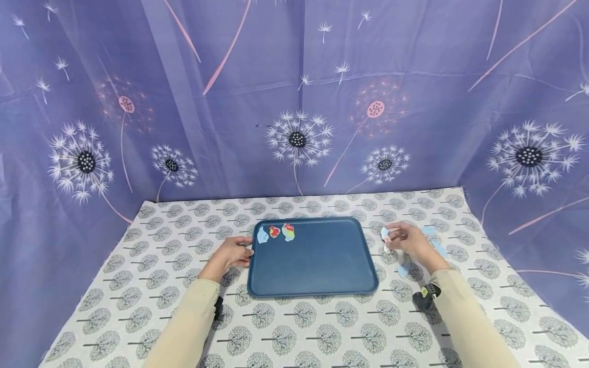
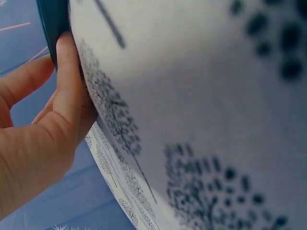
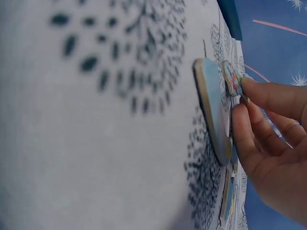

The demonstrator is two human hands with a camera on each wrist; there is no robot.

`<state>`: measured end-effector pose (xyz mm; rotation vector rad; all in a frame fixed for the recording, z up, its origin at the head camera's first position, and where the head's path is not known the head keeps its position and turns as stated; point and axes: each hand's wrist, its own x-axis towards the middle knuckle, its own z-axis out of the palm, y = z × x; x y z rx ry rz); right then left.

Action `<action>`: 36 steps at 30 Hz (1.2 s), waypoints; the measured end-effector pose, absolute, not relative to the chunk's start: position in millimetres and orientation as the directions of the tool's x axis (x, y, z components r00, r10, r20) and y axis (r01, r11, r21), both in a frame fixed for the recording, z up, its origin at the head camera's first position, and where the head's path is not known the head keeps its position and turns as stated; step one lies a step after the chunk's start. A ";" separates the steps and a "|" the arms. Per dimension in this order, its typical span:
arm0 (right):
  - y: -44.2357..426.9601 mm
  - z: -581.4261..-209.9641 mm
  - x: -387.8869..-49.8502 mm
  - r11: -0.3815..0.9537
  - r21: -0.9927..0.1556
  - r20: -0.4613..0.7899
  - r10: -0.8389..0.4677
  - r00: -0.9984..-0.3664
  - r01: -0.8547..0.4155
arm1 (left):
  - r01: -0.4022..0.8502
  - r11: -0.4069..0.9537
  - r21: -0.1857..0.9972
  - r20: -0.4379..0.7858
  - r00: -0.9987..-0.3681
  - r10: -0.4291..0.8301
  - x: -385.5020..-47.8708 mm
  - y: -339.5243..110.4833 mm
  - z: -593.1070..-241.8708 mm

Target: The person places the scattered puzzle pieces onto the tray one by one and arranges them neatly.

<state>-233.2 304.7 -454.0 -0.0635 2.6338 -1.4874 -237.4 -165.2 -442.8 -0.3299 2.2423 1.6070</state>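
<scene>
My left hand [image 1: 232, 253] [image 2: 43, 129] grips the left rim of a dark blue tray [image 1: 313, 260] [image 2: 52, 21] between thumb and fingers. Thumb and fingertips of my right hand [image 1: 411, 243] [image 3: 278, 148] pinch a small colourful piece [image 3: 231, 79], right of the tray. Beside those fingers, a light blue piece [image 3: 213, 110] with a pale brown edge shows in the right wrist view. At the tray's upper left corner lie a light blue piece [image 1: 263, 235], a red piece [image 1: 274, 232] and a multicoloured piece [image 1: 288, 232].
More light blue pieces [image 1: 403, 269] [image 1: 439, 249] [image 1: 428, 230] lie on the cloth around my right hand. The tablecloth [image 1: 303, 337] is white with grey trees. Behind it hangs a purple curtain [image 1: 230, 128] with dandelions.
</scene>
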 end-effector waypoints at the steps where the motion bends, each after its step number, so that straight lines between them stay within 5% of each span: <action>1: 305.5 -454.4 -233.0 0.507 -0.862 -0.070 -0.095 -0.993 0.012 | -0.391 0.328 0.860 -0.420 -0.907 0.019 -237.6 -165.1 -442.9; 13: 302.6 -444.3 -236.7 0.445 -0.895 -0.059 -0.069 -0.996 0.022 | -0.394 0.339 0.854 -0.423 -0.906 0.013 -238.0 -163.5 -444.7; 36: 203.2 -428.3 -273.7 0.208 -0.978 -0.046 -0.171 -0.984 0.010 | -0.390 0.323 0.862 -0.414 -0.910 0.006 -238.9 -165.6 -447.2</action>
